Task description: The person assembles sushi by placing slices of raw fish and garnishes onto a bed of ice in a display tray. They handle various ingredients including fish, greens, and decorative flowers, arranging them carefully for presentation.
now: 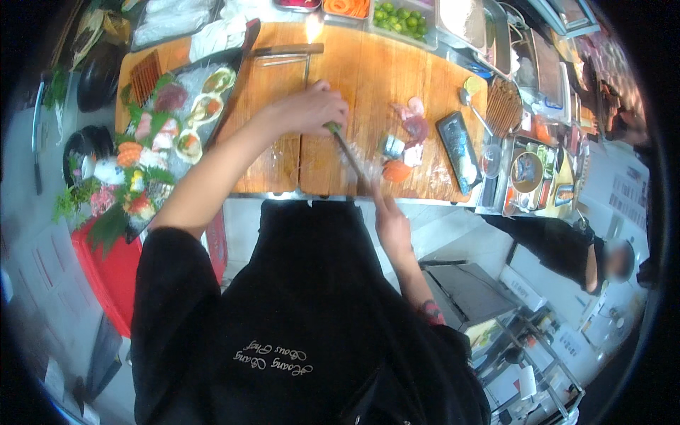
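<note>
My right hand [391,221] grips a long knife [354,157], its blade slanting up and left across the wooden cutting board [354,78]. By the far end of the blade, my left hand [319,110] is closed, with a small green piece [331,127] showing under its fingers. What else it may hold is hidden. Slices of fish lie to the right of the knife: a dark red slice [416,129], a silvery piece [392,146] and an orange piece [397,171]. Left of my arm, a boat-shaped platter [234,79] bears ice, shells, sashimi and green leaves.
A wooden-handled tool [288,50] rests at the board's far side. On the right are a dark rectangular dish [459,152], a spoon [476,111] and a slatted mat [503,106]. Behind stand tubs of shredded carrot [346,7] and green vegetables [400,21]. Another person [567,248] is at far right.
</note>
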The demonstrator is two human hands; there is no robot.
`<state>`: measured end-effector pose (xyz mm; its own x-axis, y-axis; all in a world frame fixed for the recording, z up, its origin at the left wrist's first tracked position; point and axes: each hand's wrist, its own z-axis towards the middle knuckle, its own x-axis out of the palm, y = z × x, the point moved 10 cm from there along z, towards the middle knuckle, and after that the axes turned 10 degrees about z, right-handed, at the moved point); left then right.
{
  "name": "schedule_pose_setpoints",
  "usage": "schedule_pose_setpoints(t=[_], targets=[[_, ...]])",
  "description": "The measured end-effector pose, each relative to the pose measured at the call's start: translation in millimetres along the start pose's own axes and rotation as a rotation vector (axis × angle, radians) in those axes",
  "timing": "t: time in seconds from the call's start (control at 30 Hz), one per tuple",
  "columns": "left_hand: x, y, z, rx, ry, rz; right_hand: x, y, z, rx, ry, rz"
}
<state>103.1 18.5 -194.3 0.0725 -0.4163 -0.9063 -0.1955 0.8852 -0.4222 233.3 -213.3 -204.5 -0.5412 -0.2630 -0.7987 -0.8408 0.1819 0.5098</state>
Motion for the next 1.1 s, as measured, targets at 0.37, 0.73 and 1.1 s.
schedule_pose_setpoints(t=[0.37,0.73,1.1], targets=[[17.8,0.3,-69.6,-0.817,-0.495,-0.519,-182.0,-71.7,56.6,-0.151,-0.23,-0.083],[-1.8,-32.8,-94.6,-0.906,-0.74,-0.222,-145.4,15.5,297.3,-0.797,0.052,-0.13],[-17.3,-119.4,-267.2,-1.079,-0.737,-0.427,-46.2,116.5,187.1,-0.323,0.15,0.288]])
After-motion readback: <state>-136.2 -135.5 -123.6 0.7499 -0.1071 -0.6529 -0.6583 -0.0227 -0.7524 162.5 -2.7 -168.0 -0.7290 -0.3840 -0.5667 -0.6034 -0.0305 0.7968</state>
